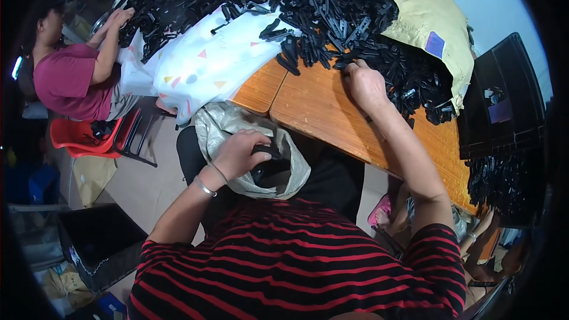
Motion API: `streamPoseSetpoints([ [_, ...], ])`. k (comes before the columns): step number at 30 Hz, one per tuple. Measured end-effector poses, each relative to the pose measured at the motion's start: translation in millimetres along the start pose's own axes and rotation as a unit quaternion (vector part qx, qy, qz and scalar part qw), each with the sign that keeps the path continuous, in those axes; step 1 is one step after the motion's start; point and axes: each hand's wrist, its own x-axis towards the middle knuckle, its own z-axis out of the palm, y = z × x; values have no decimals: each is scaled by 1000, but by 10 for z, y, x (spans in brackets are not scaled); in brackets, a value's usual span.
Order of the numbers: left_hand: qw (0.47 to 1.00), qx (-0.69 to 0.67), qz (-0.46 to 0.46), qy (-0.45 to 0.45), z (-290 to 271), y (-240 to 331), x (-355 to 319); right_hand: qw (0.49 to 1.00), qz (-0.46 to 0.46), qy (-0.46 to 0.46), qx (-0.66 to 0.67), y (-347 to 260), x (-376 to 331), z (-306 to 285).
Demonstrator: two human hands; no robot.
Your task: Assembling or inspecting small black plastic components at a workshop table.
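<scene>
A large heap of narrow black plastic pieces (338, 15) covers the far part of the wooden table (314, 104). My right hand (366, 86) reaches to the near edge of this heap, its fingers closed on a black piece there; the fingertips are partly hidden. In my lap rests a pale woven sack (299, 169), its mouth open and dark pieces inside. Over that mouth is my left hand (240, 151), thumb and fingers closed around a dark plastic piece (272, 147). How many pieces it holds cannot be seen.
A white patterned plastic sheet (207, 59) lies left of the wood. Another person (71, 77) handles the heap at the far left, beside a red chair (83, 136). Yellowish sacks (427, 12) and a black crate (501, 98) stand right; a black bin (101, 246) sits lower left.
</scene>
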Motion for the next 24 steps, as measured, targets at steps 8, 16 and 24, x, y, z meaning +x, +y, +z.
streamPoseSetpoints([
  [8, 993, -36, -41, 104, -255, 1, 642, 990, 26, -47, -129, 16, 138, 66],
  [16, 974, 134, 58, 175, -47, -462, 1484, 991, -74, -78, -82, -38, 135, -19],
  [24, 984, 110, -5, 140, -12, -429, 1412, 955, -44, 118, 268, -465, -257, 187],
])
